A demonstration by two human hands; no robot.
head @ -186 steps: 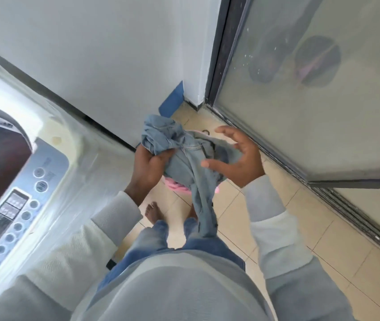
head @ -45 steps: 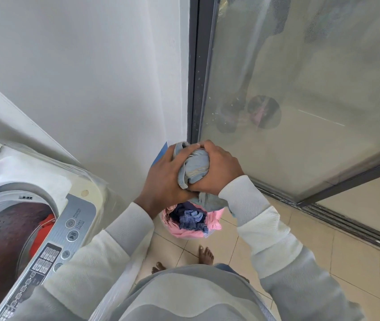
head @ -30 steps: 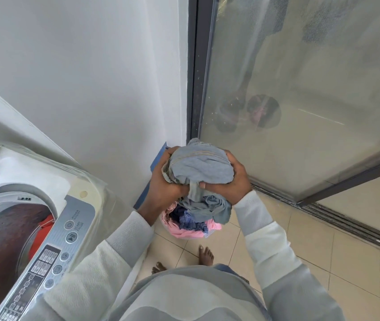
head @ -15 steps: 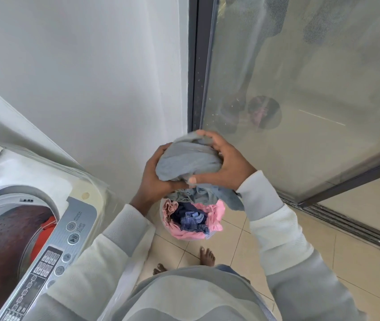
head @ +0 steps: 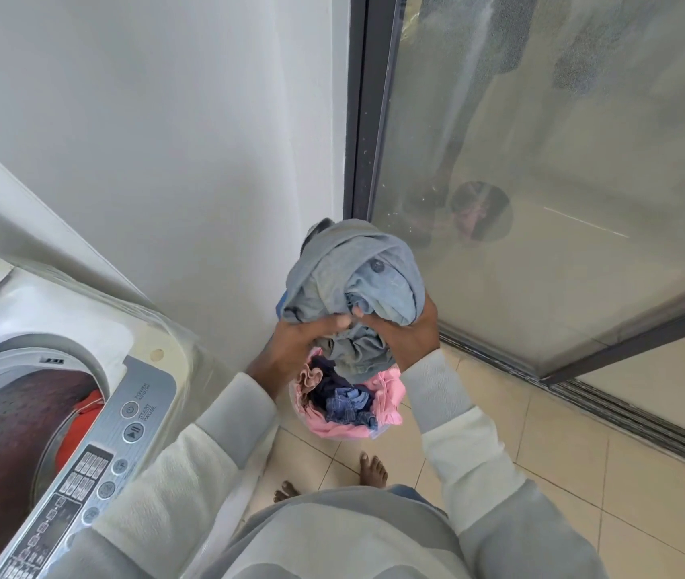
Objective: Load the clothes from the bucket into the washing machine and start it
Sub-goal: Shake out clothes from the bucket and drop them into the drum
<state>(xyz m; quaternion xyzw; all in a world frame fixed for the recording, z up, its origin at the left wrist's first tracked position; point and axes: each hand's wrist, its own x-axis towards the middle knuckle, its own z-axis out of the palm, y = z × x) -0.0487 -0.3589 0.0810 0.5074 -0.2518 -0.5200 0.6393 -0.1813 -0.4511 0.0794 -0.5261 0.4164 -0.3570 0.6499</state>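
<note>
Head view: fingers (head: 330, 323) of left hand (head: 297, 344) and right hand (head: 409, 340) clutch balled jeans (head: 353, 277) above bucket (head: 295, 401).

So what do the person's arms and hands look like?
Long sleeves: the left sleeve and right sleeve each have a grey cuff, a fuzzy cream band, then grey higher up. The left hand and right hand are bare, no gloves.

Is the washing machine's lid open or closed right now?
Open. The washing machine shows its round drum uncovered, with a red garment inside.
</note>
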